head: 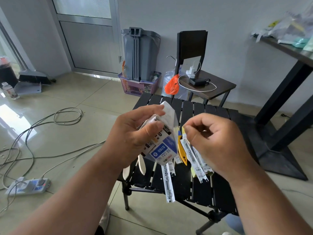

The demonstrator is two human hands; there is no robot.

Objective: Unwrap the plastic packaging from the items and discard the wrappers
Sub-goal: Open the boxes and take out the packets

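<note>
My left hand (pixel 133 134) grips a small blue-and-white box (pixel 162 146) that sits inside a clear plastic wrapper (pixel 169 112); the wrapper stands loose above the box. My right hand (pixel 213 138) hovers just right of the box with fingers curled and thumb against forefinger; whether it pinches a bit of film I cannot tell. Below the hands, on the black slatted table (pixel 218 116), lie several wrapped pens in white printed sleeves (pixel 169 184), a yellow utility knife (pixel 182 150) and two pale wooden pieces (pixel 141 165).
A grey bin (pixel 140 53) stands in a purple basket (pixel 138 87) by the wall. A dark chair (pixel 203 82) with a charger and an orange bag (pixel 171 86) is behind the table. Cables and a power strip (pixel 28 185) lie on the floor at left.
</note>
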